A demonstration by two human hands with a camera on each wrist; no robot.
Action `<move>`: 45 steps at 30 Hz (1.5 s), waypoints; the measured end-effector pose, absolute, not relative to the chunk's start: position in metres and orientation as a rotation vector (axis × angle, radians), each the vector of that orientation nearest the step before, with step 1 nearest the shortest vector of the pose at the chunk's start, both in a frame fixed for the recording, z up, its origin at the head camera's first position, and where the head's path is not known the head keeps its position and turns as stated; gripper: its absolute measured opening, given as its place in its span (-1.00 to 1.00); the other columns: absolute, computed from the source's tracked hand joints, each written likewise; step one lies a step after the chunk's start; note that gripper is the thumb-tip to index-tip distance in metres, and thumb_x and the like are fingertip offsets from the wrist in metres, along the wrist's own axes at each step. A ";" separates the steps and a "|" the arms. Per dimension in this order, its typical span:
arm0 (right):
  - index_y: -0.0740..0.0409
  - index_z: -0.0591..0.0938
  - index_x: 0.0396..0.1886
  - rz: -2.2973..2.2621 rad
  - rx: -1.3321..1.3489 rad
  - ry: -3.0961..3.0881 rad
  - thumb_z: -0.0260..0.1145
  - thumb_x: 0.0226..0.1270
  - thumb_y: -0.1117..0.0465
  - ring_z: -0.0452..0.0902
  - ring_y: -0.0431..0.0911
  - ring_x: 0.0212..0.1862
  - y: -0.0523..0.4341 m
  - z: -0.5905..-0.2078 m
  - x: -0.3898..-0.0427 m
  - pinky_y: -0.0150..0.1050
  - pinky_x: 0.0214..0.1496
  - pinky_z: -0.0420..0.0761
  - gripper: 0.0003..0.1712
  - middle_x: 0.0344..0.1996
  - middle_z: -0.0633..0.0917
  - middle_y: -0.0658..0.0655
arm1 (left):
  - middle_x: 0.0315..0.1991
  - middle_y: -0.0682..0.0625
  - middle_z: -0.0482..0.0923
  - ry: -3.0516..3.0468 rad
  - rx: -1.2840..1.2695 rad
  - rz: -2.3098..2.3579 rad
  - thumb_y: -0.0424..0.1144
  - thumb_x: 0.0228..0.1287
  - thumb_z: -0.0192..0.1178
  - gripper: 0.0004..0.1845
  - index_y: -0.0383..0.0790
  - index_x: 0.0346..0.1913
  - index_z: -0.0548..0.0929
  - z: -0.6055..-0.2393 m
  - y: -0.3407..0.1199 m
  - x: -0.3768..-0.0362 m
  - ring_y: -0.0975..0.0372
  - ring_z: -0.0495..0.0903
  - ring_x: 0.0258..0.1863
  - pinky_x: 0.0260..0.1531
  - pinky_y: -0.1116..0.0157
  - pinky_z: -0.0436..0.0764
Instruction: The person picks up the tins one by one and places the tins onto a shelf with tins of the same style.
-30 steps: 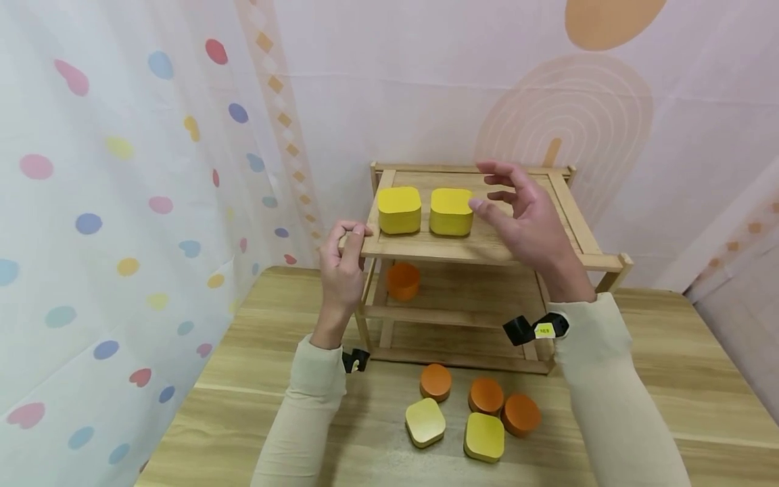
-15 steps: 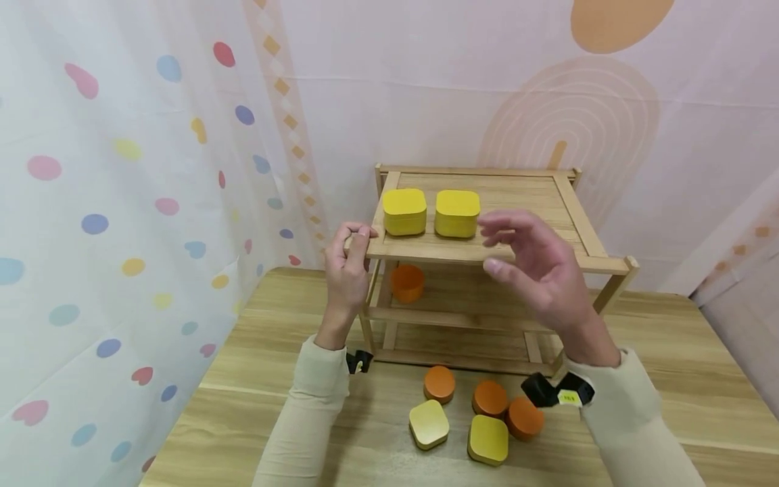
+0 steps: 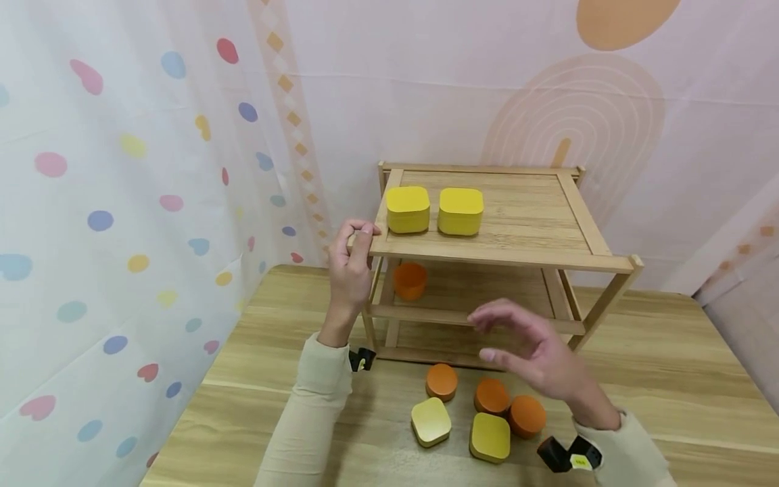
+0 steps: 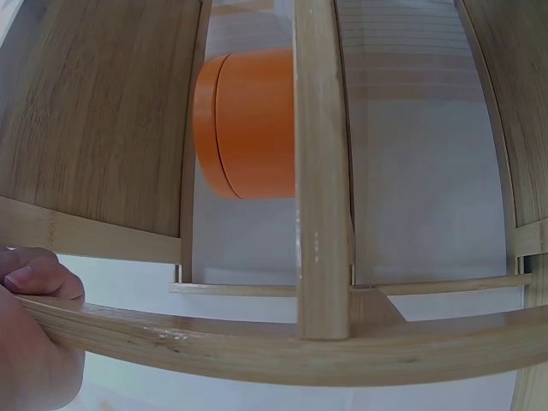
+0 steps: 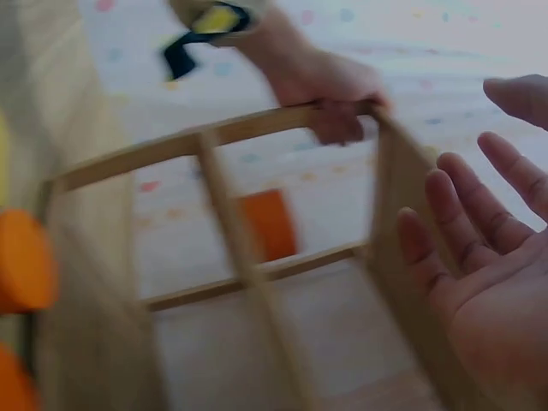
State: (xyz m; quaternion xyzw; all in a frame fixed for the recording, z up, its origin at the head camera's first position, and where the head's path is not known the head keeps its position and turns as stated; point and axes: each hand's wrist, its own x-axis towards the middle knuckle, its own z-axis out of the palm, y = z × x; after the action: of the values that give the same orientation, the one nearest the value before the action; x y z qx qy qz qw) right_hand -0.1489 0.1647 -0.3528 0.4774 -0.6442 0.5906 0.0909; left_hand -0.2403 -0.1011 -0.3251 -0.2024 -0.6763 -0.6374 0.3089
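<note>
My left hand (image 3: 351,264) grips the front left corner of the wooden rack (image 3: 529,216), thumb over the edge. Two square yellow tins (image 3: 408,211) stand side by side on the rack's top board. One round orange tin (image 4: 253,124), with a lid seam, sits on the middle shelf at the left. My right hand (image 3: 541,358) hovers before the lower shelves, holding nothing, fingers spread and loosely bent. Below it on the table lie several orange round tins (image 3: 441,381), one close under my wrist, and two square yellow tins (image 3: 490,437).
The wooden table (image 3: 255,379) carries the rack at its back. A patterned curtain (image 3: 152,237) hangs at the left and behind. The rack's right front leg (image 3: 608,304) and middle shelf rail (image 3: 438,315) stand near my right hand.
My right hand has moved away from the right yellow tin on top, coming down and toward me to above the tins on the table. My left hand keeps its grip on the rack.
</note>
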 end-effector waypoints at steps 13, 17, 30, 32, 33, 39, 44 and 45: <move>0.26 0.49 0.21 1.760 1.255 -2.346 0.37 0.26 0.42 0.52 -0.12 0.05 0.170 -0.432 -0.123 -0.24 0.08 0.55 -0.49 0.05 0.61 0.08 | -0.74 0.07 0.19 -1.799 -0.524 -1.680 -0.16 0.54 -0.08 -0.67 -0.38 -0.22 0.54 -0.325 -0.100 -0.240 0.24 0.17 -0.77 -0.74 0.38 0.19; 0.24 0.50 0.20 1.806 1.113 -2.423 0.36 0.29 0.38 0.55 -0.07 0.02 0.184 -0.447 -0.111 -0.23 0.06 0.57 -0.52 0.06 0.62 0.11 | -0.74 0.09 0.18 -1.793 -0.522 -1.685 -0.17 0.54 -0.08 -0.67 -0.39 -0.22 0.54 -0.325 -0.101 -0.240 0.25 0.16 -0.77 -0.74 0.39 0.18; 0.17 0.52 0.19 1.796 0.947 -2.579 0.41 0.28 0.25 0.58 -0.08 0.08 0.213 -0.469 -0.094 -0.37 0.14 0.56 -0.51 0.06 0.61 0.20 | -0.74 0.06 0.20 -1.795 -0.519 -1.683 -0.19 0.54 -0.08 -0.68 -0.41 -0.22 0.54 -0.326 -0.101 -0.240 0.25 0.17 -0.77 -0.74 0.39 0.19; 0.13 0.54 0.18 1.739 0.950 -2.603 0.43 0.27 0.21 0.58 -0.09 0.07 0.214 -0.469 -0.094 -0.37 0.14 0.55 -0.51 0.05 0.63 0.15 | -0.74 0.02 0.20 -1.796 -0.515 -1.685 -0.20 0.54 -0.08 -0.67 -0.43 -0.22 0.54 -0.326 -0.101 -0.240 0.26 0.18 -0.77 -0.74 0.40 0.20; 0.11 0.55 0.17 1.698 0.957 -2.615 0.44 0.26 0.18 0.58 -0.10 0.07 0.214 -0.469 -0.094 -0.37 0.13 0.55 -0.51 0.04 0.64 0.13 | -0.74 -0.01 0.21 -1.795 -0.513 -1.685 -0.20 0.54 -0.08 -0.67 -0.43 -0.22 0.54 -0.326 -0.101 -0.240 0.26 0.18 -0.77 -0.74 0.40 0.20; 0.07 0.56 0.15 1.532 1.065 -2.645 0.45 0.25 0.09 0.58 -0.12 0.06 0.213 -0.469 -0.096 -0.35 0.14 0.53 -0.50 0.03 0.66 0.03 | -0.74 -0.07 0.23 -1.791 -0.514 -1.688 -0.21 0.54 -0.08 -0.66 -0.44 -0.23 0.54 -0.326 -0.102 -0.241 0.28 0.20 -0.77 -0.77 0.40 0.20; -0.03 0.58 0.14 1.318 1.040 -2.706 0.48 0.19 -0.03 0.55 -0.22 0.03 0.211 -0.470 -0.095 -0.29 0.10 0.43 -0.46 0.00 0.65 -0.13 | -0.74 -0.18 0.21 -1.783 -0.529 -1.685 -0.19 0.53 -0.08 -0.67 -0.43 -0.23 0.54 -0.326 -0.101 -0.241 0.27 0.20 -0.78 -0.77 0.40 0.20; -0.05 0.58 0.14 1.284 1.028 -2.718 0.49 0.17 -0.06 0.54 -0.23 0.03 0.211 -0.470 -0.095 -0.29 0.08 0.38 -0.44 -0.01 0.65 -0.16 | -0.74 -0.18 0.21 -1.780 -0.531 -1.687 -0.20 0.53 -0.08 -0.67 -0.43 -0.23 0.54 -0.326 -0.101 -0.241 0.27 0.20 -0.78 -0.77 0.40 0.20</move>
State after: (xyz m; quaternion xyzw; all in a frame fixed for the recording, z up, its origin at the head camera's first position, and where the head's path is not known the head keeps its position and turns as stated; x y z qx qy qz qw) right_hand -0.0951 0.2106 -0.4698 0.3236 -0.8554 0.4040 -0.0177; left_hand -0.2406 -0.1014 -0.3258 -0.2011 -0.6742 -0.6389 0.3112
